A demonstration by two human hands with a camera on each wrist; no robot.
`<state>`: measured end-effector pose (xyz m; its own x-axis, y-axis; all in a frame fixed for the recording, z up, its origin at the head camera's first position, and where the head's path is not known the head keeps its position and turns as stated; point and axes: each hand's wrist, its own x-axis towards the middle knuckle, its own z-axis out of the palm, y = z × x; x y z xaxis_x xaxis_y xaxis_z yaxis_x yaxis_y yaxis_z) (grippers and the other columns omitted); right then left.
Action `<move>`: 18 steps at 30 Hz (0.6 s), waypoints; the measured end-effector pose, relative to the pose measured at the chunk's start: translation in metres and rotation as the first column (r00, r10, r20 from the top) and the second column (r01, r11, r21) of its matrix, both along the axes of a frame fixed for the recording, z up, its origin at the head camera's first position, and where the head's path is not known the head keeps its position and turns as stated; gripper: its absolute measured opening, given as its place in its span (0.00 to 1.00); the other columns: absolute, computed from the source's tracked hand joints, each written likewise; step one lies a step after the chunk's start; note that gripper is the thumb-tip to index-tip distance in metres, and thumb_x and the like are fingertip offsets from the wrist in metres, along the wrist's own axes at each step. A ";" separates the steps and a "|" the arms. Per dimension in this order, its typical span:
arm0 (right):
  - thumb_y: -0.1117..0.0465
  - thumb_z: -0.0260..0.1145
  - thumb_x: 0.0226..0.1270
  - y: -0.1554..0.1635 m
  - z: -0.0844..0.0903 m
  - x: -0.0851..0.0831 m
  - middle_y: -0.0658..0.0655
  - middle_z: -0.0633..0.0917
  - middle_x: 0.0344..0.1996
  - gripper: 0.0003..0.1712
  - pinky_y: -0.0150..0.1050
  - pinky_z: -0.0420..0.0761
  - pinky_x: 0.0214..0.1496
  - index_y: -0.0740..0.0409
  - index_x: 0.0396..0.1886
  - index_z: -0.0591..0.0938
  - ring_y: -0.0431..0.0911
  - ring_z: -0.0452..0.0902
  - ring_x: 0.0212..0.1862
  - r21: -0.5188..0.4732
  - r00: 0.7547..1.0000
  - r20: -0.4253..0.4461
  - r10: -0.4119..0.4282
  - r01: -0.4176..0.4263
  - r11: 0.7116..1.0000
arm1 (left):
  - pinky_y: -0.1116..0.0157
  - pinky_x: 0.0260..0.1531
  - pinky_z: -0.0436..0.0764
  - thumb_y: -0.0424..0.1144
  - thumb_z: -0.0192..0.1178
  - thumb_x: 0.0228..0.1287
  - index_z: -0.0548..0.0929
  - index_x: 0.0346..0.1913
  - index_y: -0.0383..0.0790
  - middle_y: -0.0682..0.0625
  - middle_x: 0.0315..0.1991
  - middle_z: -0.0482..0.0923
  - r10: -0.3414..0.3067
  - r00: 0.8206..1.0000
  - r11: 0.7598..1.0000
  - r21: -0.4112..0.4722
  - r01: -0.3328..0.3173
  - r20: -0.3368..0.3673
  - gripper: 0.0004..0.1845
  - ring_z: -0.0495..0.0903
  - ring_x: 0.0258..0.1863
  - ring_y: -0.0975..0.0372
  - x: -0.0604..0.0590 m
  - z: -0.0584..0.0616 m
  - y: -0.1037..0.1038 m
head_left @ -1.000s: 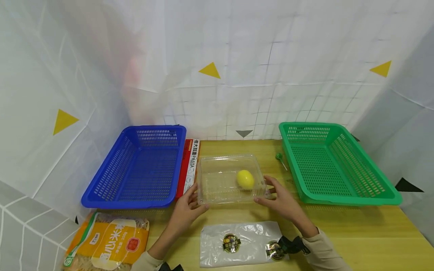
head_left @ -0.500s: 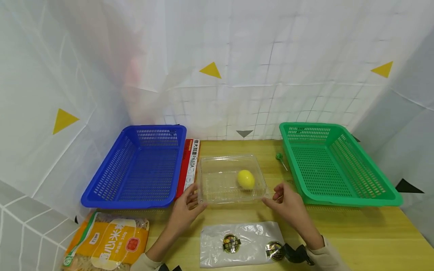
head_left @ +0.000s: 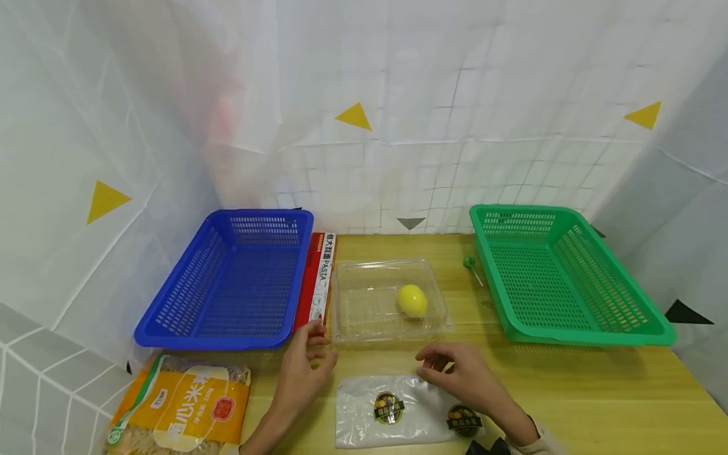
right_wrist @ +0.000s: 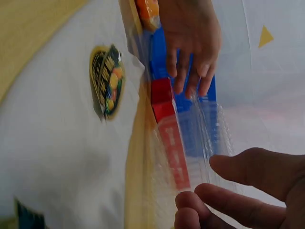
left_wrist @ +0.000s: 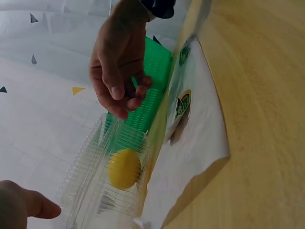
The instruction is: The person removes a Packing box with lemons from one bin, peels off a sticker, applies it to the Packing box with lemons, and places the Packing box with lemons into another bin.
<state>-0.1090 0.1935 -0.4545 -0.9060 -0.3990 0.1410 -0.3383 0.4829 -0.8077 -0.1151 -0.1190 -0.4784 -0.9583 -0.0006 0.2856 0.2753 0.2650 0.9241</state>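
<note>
Desk (head_left: 597, 392), wood, carries everything; we fix places from the clear box (head_left: 389, 298) at its middle. Blue basket (head_left: 227, 281) left of the box, green basket (head_left: 563, 275) right. Clear bag (head_left: 398, 411) lies flat just in front. Lemon (head_left: 412, 301) sits inside the box. Left hand (head_left: 304, 363) at the box's front-left corner, right hand (head_left: 461, 379) above the bag: both grips loose, fingers relaxed, holding nothing.

A lemon (head_left: 412, 301) lies in the tray (head_left: 364, 309) between two baskets (head_left: 227, 284), a bag (head_left: 398, 411) before it.
</note>
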 end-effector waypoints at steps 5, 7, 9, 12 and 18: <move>0.59 0.75 0.69 -0.009 -0.005 0.002 0.43 0.86 0.32 0.11 0.38 0.85 0.32 0.60 0.46 0.89 0.39 0.82 0.34 -0.019 0.996 0.029 0.079 -0.079 0.997 | 0.59 0.51 0.84 0.28 0.67 0.68 0.72 0.68 0.26 0.39 0.59 0.78 -0.035 0.997 0.999 0.011 0.034 0.072 0.28 0.82 0.53 0.49 -0.003 -0.003 0.000; 0.60 0.74 0.69 -0.012 -0.007 0.004 0.42 0.86 0.32 0.10 0.38 0.84 0.32 0.61 0.46 0.89 0.38 0.82 0.34 -0.025 0.995 0.025 0.100 -0.100 0.995 | 0.58 0.53 0.83 0.30 0.67 0.69 0.72 0.70 0.27 0.41 0.59 0.78 -0.034 0.995 0.999 0.011 0.033 0.096 0.29 0.82 0.54 0.50 -0.006 -0.003 0.001; 0.61 0.74 0.69 -0.015 -0.008 0.005 0.42 0.86 0.32 0.10 0.37 0.84 0.32 0.61 0.46 0.89 0.38 0.81 0.34 -0.038 0.993 0.018 0.121 -0.120 0.992 | 0.58 0.53 0.83 0.30 0.66 0.71 0.72 0.70 0.26 0.41 0.58 0.78 -0.036 0.994 0.999 0.015 0.035 0.107 0.28 0.81 0.53 0.51 -0.010 -0.003 0.001; 0.62 0.73 0.69 -0.019 -0.011 0.007 0.42 0.86 0.33 0.08 0.37 0.84 0.31 0.60 0.45 0.89 0.37 0.81 0.34 -0.046 0.988 -0.009 0.155 -0.155 0.987 | 0.60 0.51 0.82 0.30 0.64 0.71 0.72 0.69 0.25 0.40 0.56 0.79 -0.042 0.992 0.998 0.044 0.037 0.122 0.27 0.81 0.52 0.51 -0.015 -0.002 0.001; 0.64 0.75 0.68 -0.025 -0.015 0.010 0.51 0.88 0.38 0.09 0.36 0.84 0.32 0.59 0.46 0.88 0.36 0.81 0.35 -0.056 0.980 -0.021 0.197 -0.197 0.979 | 0.68 0.44 0.82 0.28 0.64 0.71 0.72 0.68 0.24 0.40 0.50 0.80 -0.036 0.986 0.996 0.091 0.022 0.161 0.26 0.83 0.45 0.54 -0.023 -0.001 0.001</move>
